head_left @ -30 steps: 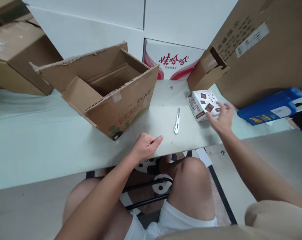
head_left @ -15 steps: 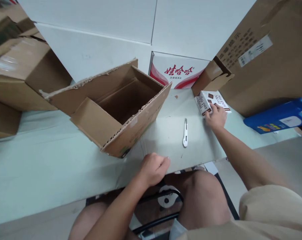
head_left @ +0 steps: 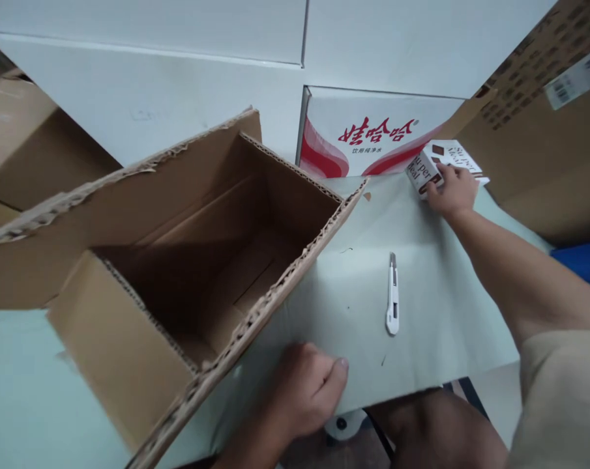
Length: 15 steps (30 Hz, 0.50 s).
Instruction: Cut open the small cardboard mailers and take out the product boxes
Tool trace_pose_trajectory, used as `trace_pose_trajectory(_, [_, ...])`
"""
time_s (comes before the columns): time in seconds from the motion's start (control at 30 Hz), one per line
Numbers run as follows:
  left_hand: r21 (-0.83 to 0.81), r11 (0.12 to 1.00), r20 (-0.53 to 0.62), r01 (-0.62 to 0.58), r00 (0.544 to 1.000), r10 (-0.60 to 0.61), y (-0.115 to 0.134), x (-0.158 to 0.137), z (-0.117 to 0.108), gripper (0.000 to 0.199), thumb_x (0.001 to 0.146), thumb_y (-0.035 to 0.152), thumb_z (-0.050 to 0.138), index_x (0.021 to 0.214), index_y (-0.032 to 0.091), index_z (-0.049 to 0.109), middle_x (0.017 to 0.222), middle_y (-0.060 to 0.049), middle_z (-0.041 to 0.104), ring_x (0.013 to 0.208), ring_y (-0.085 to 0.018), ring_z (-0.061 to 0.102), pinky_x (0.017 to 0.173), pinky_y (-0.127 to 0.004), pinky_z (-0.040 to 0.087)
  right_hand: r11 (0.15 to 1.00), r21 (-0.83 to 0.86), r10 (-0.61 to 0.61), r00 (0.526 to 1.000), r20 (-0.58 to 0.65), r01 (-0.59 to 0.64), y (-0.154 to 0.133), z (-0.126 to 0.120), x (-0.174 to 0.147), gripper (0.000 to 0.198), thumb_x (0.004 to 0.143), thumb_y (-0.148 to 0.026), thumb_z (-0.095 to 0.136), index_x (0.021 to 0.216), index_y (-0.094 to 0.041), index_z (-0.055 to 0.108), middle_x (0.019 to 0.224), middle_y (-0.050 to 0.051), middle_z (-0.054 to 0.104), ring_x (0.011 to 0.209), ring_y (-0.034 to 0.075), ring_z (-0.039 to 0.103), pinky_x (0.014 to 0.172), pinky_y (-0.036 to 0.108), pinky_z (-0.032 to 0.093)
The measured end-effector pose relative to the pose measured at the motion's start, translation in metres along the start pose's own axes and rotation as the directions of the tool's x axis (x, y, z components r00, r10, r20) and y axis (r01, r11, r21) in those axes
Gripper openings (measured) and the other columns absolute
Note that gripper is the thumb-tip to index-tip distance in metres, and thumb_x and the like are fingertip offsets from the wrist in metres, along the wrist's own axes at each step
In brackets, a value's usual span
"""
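Note:
My right hand [head_left: 456, 190] has its fingers over the top and thumb on the near side of a small white "Super Meal" box [head_left: 424, 170] with brown pictures. That box is at the back right, in front of a red-and-white carton [head_left: 383, 140]. My left hand [head_left: 314, 389] is closed in a loose fist at the table's front edge; nothing shows in it. A white utility knife [head_left: 392, 303] lies between my hands, its short blade end pointing away. Left of it stands an open cardboard box [head_left: 123, 345], flaps up and inside bare.
White panels [head_left: 152, 104] rise behind the pale green table [head_left: 334, 286]. Brown cartons [head_left: 40, 137] stand at the left. A large brown carton [head_left: 529, 169] is on the right, with a blue package [head_left: 583, 260] near it.
The view has moved closer to the table. My right hand and the white box have shifted up or back, now covering the small brown box behind. My left hand remains a fist.

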State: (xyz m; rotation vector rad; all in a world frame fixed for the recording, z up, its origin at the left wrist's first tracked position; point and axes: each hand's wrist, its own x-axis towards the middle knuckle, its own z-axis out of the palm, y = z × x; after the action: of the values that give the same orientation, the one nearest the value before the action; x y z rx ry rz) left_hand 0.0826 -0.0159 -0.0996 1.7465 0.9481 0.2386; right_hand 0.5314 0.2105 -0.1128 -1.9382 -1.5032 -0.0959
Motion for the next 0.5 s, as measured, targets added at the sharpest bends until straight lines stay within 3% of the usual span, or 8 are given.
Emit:
trace_pose_trajectory(0.13, [-0.038, 0.998, 0.026, 0.045, 0.999, -0.044, 0.0, 0.0, -0.005, 0.053, 0.099, 0.044, 0.032, 0.052, 0.02, 0.028, 0.05, 0.0, 0.033, 0.053, -0.013, 0.037, 0.058, -0.034, 0.018, 0.999, 0.04, -0.025, 0.999, 0.048, 0.023, 0.007, 0.01, 0.031, 0.045, 0.082, -0.058, 0.067, 0.121, -0.037, 0.061, 0.137, 0.004, 0.061, 0.133, 0.035, 0.037, 0.121, 0.068, 0.011])
trace_pose_trajectory(0.27, [-0.044, 0.996, -0.025, 0.075, 0.997, -0.076, -0.001, -0.001, -0.008, 0.055, 0.099, 0.049, 0.038, 0.051, 0.021, 0.033, 0.052, -0.002, 0.042, 0.058, -0.015, 0.044, 0.057, -0.031, 0.024, 0.998, 0.054, -0.045, 0.987, 0.155, 0.037, 0.005, 0.006, 0.051, 0.052, 0.075, -0.051, 0.076, 0.12, -0.031, 0.06, 0.14, 0.006, 0.06, 0.136, 0.034, 0.034, 0.12, 0.066, 0.012])
trace_pose_trajectory(0.37, [-0.038, 0.995, -0.048, 0.095, 0.994, -0.096, -0.001, 0.0, -0.008, 0.057, 0.098, 0.049, 0.042, 0.05, 0.021, 0.035, 0.051, -0.001, 0.042, 0.059, -0.015, 0.046, 0.056, -0.03, 0.025, 0.998, 0.005, -0.06, 0.992, 0.113, 0.06, -0.022, -0.005, 0.044, 0.053, 0.069, -0.042, 0.082, 0.115, -0.031, 0.057, 0.141, 0.007, 0.06, 0.142, 0.034, 0.03, 0.119, 0.062, 0.017])
trace_pose_trajectory(0.43, [-0.038, 0.995, -0.044, 0.092, 0.995, -0.094, 0.0, 0.001, -0.008, 0.056, 0.098, 0.046, 0.042, 0.05, 0.021, 0.033, 0.05, 0.001, 0.035, 0.056, -0.013, 0.043, 0.056, -0.03, 0.023, 0.998, -0.054, -0.026, 0.998, 0.052, 0.029, -0.053, -0.013, 0.023, 0.044, 0.073, -0.037, 0.077, 0.111, -0.028, 0.057, 0.134, 0.011, 0.064, 0.134, 0.035, 0.042, 0.111, 0.06, 0.03])
trace_pose_trajectory(0.5, [-0.035, 0.997, -0.035, 0.069, 0.997, -0.07, 0.002, 0.002, -0.008, 0.054, 0.097, 0.041, 0.042, 0.049, 0.02, 0.029, 0.051, 0.004, 0.024, 0.051, -0.011, 0.037, 0.057, -0.031, 0.019, 0.997, -0.071, -0.013, 0.997, 0.076, 0.019, -0.09, -0.026, -0.011, 0.029, 0.076, -0.033, 0.071, 0.102, -0.026, 0.06, 0.112, 0.014, 0.071, 0.107, 0.033, 0.06, 0.093, 0.053, 0.043])
